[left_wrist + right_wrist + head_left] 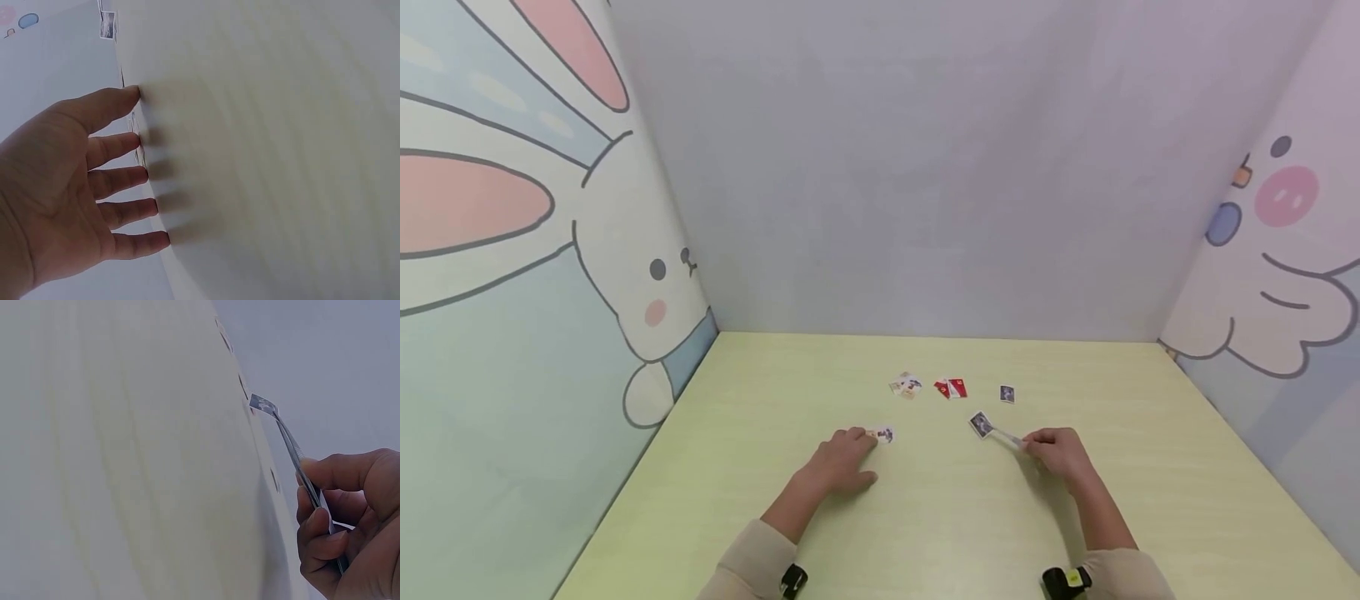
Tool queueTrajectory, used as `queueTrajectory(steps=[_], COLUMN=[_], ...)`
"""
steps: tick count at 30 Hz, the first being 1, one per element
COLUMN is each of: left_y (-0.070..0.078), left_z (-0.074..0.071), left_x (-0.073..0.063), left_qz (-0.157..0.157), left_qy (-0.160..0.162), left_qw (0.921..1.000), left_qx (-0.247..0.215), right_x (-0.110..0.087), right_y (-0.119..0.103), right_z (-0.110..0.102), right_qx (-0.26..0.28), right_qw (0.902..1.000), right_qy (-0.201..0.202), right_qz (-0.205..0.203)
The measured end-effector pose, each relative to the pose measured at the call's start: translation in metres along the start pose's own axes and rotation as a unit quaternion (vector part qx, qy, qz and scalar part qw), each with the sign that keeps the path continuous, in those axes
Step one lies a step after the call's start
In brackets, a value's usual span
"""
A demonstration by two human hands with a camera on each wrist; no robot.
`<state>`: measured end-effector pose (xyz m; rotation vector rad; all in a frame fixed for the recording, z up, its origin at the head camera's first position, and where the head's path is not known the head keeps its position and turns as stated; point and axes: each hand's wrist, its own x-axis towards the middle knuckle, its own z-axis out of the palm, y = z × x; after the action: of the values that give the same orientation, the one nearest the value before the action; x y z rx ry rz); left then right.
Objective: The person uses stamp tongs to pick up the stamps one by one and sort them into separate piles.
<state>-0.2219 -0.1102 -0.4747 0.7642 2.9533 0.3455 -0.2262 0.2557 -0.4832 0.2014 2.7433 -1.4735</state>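
My right hand point(1060, 452) grips metal tweezers point(291, 445) between thumb and fingers. At the tweezers' tips is a small dark picture card point(981, 425) with a white border, held raised in the right wrist view. My left hand point(844, 462) has its fingers spread and fairly straight, with the fingertips on the tabletop. Next to those fingertips lies a small white card point(886, 434) with coloured print, partly covered by the hand in the head view.
Farther back on the pale yellow table point(820, 367) lie a cluster of printed cards point(907, 385), several red-and-white cards point(957, 387) and one dark card point(1007, 394). A grey back wall point(925, 208) and cartoon-printed side walls point(647, 208) enclose the table.
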Motion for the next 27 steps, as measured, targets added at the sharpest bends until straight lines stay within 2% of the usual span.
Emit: queueTrajectory(steps=[4, 10, 17, 27], left_y=[0.001, 0.0, -0.001, -0.001], left_z=[-0.002, 0.001, 0.006, 0.004], left_x=[-0.001, 0.0, -0.001, -0.001], left_qz=[0.007, -0.011, -0.013, 0.002], left_qy=[0.01, -0.005, 0.0, 0.014], left_qw=[0.9999, 0.9999, 0.9999, 0.9997], left_qx=[-0.002, 0.0, -0.005, -0.018], right_x=[0.001, 0.002, 0.004, 0.013], right_y=[0.0, -0.002, 0.002, 0.011], right_z=[-0.002, -0.008, -0.014, -0.02], right_qx=[0.006, 0.011, 0.018, 0.044], right_qw=[1.0, 0.9999, 0.9996, 0.9985], right_qy=[0.002, -0.003, 0.0, 0.007], right_qz=[0.008, 0.005, 0.019, 0.032])
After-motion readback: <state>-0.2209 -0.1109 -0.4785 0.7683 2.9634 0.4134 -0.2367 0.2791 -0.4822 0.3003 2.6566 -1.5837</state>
